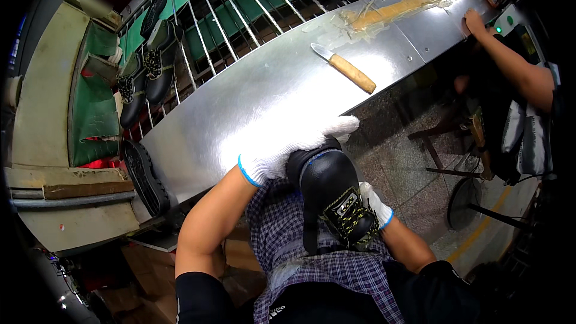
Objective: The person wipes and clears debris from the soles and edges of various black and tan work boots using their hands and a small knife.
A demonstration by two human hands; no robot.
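A black work shoe (331,181) with black-and-yellow laces is held upright over my lap, its rounded toe toward the bench. My left hand (291,149), in a white knit glove with a blue cuff, wraps the toe end. Its fingertips reach out past the toe's far side. In a matching glove, my right hand (375,206) grips the shoe's right side near the laces, its fingers partly hidden behind the shoe. A dark strip (310,225) hangs down along the shoe's left side; what it belongs to is unclear. Beneath lies a checked apron (270,216).
On the metal bench (210,114) lie a wooden-handled knife (351,73) and taped cardboard (399,9). Black shoes (157,63) rest on the bar rack (210,36) beyond. A black sole (145,177) leans at the bench's left end. Another person's arm (510,63) reaches in at right.
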